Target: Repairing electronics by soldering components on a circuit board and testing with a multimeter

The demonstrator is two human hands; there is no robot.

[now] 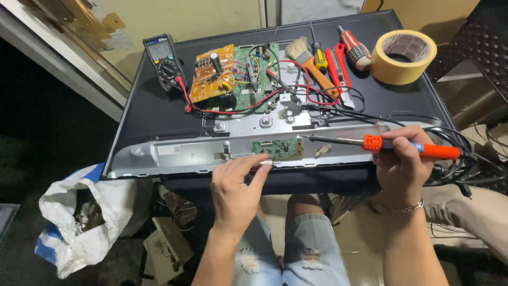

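- Right hand (403,161), wrist below, fingers curled up, grip clamped on the orange soldering iron (407,147).
- Iron lies nearly level, long axis left-right, tip pointing left just beside the small green board (278,148).
- Left hand (235,190) reaches up, fingertips pinched together at the board's lower edge on the panel (180,153).

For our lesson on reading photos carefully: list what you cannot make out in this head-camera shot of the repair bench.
1. What the left hand pinches: its fingertips cover it.
2. Parts on the small green board: too small.
3. Meter screen: too small to read.
4. White bag contents: hidden by folds and shadow.
5. Soldering iron cord end: runs off the right edge.
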